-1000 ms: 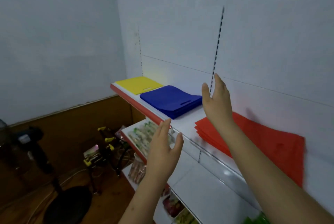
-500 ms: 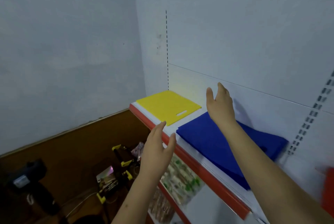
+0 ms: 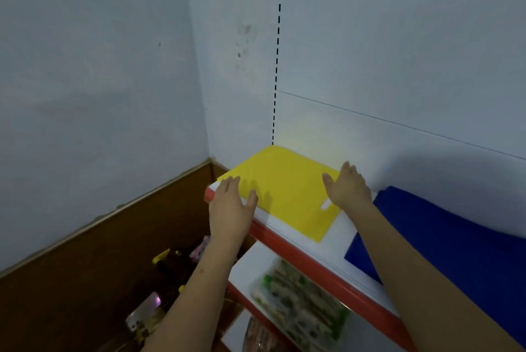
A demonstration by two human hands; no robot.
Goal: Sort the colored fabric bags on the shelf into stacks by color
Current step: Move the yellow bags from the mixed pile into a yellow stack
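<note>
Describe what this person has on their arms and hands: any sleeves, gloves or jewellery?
Nothing shows. The left hand and right hand are bare, with no gloves, rings or watch in view. Both forearms are uncovered down to the picture's edge, so no sleeve appears.

You have a single view, from the camera on your head, so nothing is shared with a second one. It looks forward and down, from above the shelf and from its front side, facing the room corner where the shelf's left end meets the wall. It sits close: both forearms reach in from the bottom edge, the left hand over the shelf's front left corner, the right hand farther in toward the back wall. The wide lens bows the shelf's red front edge, which runs diagonally down to the right. Below that edge you see a lower shelf and the floor at left.
</note>
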